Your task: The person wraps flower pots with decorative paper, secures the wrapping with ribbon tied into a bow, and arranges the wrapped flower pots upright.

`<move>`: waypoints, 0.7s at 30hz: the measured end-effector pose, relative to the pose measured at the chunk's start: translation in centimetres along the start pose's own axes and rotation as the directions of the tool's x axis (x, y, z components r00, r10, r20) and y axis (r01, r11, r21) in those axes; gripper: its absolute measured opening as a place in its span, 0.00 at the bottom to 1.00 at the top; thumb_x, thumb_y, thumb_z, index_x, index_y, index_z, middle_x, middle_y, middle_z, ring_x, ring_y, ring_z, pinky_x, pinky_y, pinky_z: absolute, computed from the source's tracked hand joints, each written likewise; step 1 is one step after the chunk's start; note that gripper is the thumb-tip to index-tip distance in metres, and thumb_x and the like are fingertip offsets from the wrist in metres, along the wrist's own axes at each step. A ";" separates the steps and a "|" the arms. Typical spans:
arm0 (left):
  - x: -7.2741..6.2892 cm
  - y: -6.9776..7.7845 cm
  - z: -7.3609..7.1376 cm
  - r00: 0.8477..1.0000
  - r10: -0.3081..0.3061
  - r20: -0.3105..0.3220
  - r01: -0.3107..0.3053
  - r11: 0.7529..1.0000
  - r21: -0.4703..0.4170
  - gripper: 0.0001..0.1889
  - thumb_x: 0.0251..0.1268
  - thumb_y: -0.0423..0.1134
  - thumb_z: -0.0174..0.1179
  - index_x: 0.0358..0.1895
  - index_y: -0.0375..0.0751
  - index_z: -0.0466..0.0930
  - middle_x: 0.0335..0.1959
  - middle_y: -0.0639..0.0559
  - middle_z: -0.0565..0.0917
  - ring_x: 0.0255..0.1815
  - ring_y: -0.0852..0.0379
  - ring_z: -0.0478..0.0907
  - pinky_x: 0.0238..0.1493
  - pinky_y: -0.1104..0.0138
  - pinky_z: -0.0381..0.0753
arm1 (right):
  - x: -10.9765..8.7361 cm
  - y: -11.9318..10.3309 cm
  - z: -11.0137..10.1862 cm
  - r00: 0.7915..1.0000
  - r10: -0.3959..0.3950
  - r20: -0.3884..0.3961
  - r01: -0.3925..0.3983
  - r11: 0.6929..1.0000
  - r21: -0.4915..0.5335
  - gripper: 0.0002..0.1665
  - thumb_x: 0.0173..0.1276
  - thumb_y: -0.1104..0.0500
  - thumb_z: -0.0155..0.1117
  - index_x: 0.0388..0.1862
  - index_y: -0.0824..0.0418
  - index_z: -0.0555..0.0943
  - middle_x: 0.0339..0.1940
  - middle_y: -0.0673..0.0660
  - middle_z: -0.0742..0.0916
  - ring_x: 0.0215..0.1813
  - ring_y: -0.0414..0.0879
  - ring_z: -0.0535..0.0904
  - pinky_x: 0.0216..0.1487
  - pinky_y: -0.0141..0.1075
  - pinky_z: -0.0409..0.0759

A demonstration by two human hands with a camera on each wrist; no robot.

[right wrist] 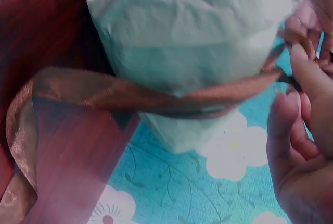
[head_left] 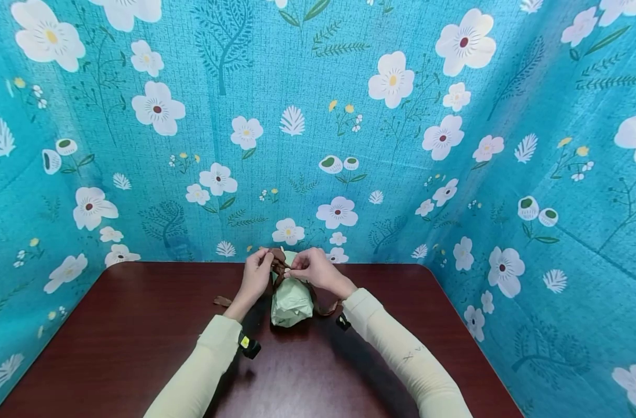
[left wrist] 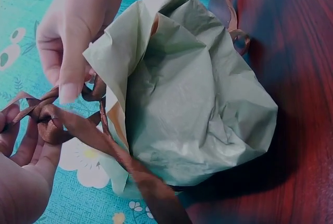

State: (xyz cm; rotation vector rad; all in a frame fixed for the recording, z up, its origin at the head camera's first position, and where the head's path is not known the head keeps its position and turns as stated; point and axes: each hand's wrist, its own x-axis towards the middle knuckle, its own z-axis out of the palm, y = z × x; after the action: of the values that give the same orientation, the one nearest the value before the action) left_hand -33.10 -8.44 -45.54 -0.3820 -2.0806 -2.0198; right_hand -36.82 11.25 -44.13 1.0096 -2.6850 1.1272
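Observation:
A pale green crumpled paper-wrapped bundle (head_left: 292, 305) lies near the far edge of the dark red table. A brown satin ribbon (left wrist: 148, 187) runs around it and is looped and knotted beside the paper. My left hand (head_left: 256, 274) pinches the ribbon's looped part, close to the knot, in the left wrist view. From the other side, my right hand (head_left: 318, 270) pinches another part of the ribbon between thumb and fingers. The right wrist view shows the ribbon band (right wrist: 171, 96) passing across the paper, with the fingertips of both hands close together at the right edge.
The dark red table (head_left: 156, 337) has rounded far corners. Behind and to the right hangs a blue floral cloth (head_left: 297, 145). Loose ribbon tails (head_left: 222, 301) lie on the table on both sides of the bundle. Each wrist wears a small black camera (head_left: 249, 346).

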 end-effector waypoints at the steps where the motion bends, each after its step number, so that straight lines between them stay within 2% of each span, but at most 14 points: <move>1: 0.0 0.0 0.0 1.000 -0.001 0.009 0.001 1.000 -0.004 0.19 0.84 0.38 0.43 0.42 0.30 0.83 0.38 0.33 0.84 0.38 0.43 0.83 0.38 0.68 0.80 | -0.1 0.1 -0.2 1.000 -0.004 0.013 0.004 1.000 0.006 0.08 0.65 0.55 0.76 0.27 0.53 0.86 0.21 0.46 0.85 0.23 0.45 0.81 0.24 0.30 0.74; 4: -0.1 0.0 0.0 0.999 -0.010 0.033 0.011 1.000 -0.014 0.20 0.85 0.39 0.43 0.44 0.29 0.82 0.40 0.32 0.84 0.40 0.39 0.84 0.40 0.66 0.81 | -0.2 0.3 -0.9 0.998 -0.024 0.055 0.023 0.999 0.022 0.07 0.65 0.57 0.76 0.29 0.54 0.87 0.22 0.46 0.86 0.22 0.38 0.78 0.25 0.30 0.75; 5: 0.1 -0.5 0.0 1.000 -0.006 0.030 0.006 1.000 -0.014 0.20 0.85 0.40 0.42 0.44 0.30 0.82 0.40 0.34 0.84 0.39 0.40 0.84 0.40 0.65 0.82 | -0.2 0.4 -1.0 0.997 -0.032 0.073 0.029 0.999 0.034 0.06 0.66 0.57 0.75 0.30 0.55 0.87 0.23 0.47 0.86 0.22 0.39 0.78 0.25 0.31 0.76; 10: 0.2 -0.6 0.2 1.000 -0.012 0.016 0.012 1.000 0.012 0.19 0.84 0.39 0.42 0.41 0.32 0.82 0.39 0.38 0.84 0.38 0.46 0.83 0.41 0.63 0.82 | -0.3 1.0 -1.6 0.993 -0.023 0.119 0.015 0.998 0.061 0.03 0.69 0.59 0.72 0.36 0.57 0.88 0.29 0.50 0.89 0.28 0.52 0.84 0.26 0.33 0.81; 13: 0.3 -0.6 0.2 1.000 -0.020 -0.003 0.021 0.999 0.030 0.19 0.84 0.38 0.43 0.40 0.33 0.83 0.40 0.40 0.84 0.41 0.47 0.82 0.42 0.66 0.81 | -0.4 1.1 -1.7 0.994 0.003 0.112 -0.011 0.997 0.071 0.03 0.70 0.60 0.71 0.38 0.57 0.89 0.32 0.51 0.90 0.32 0.55 0.86 0.27 0.38 0.84; 16: 0.3 -0.6 0.1 1.000 -0.017 -0.011 0.018 0.999 0.039 0.19 0.83 0.39 0.44 0.40 0.34 0.85 0.41 0.42 0.83 0.40 0.48 0.80 0.39 0.66 0.79 | -0.5 1.1 -1.7 0.995 0.019 0.093 -0.028 0.995 0.094 0.02 0.69 0.61 0.71 0.37 0.58 0.89 0.32 0.52 0.90 0.33 0.55 0.86 0.28 0.44 0.86; 18: 0.4 -0.6 0.1 1.000 -0.013 -0.006 0.013 0.999 0.041 0.19 0.84 0.39 0.45 0.41 0.34 0.85 0.40 0.41 0.83 0.36 0.50 0.79 0.35 0.65 0.79 | -0.5 1.2 -1.7 0.996 0.029 0.082 -0.038 0.994 0.107 0.02 0.68 0.61 0.72 0.36 0.59 0.89 0.31 0.52 0.90 0.32 0.54 0.86 0.28 0.44 0.86; 21: 0.4 -0.8 -0.1 1.000 -0.002 0.015 0.002 1.000 0.001 0.15 0.83 0.36 0.45 0.50 0.34 0.83 0.41 0.38 0.84 0.30 0.51 0.78 0.30 0.64 0.80 | -0.6 1.3 -1.7 0.996 0.040 0.080 -0.049 0.992 0.119 0.02 0.68 0.60 0.72 0.37 0.58 0.89 0.31 0.53 0.90 0.32 0.54 0.85 0.27 0.41 0.86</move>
State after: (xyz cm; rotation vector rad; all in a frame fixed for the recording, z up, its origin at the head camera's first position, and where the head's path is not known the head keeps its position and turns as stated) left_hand -33.74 -8.54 -46.15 -0.3964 -2.0916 -2.0229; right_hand -37.43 13.41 -43.88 1.0357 -2.7411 1.3000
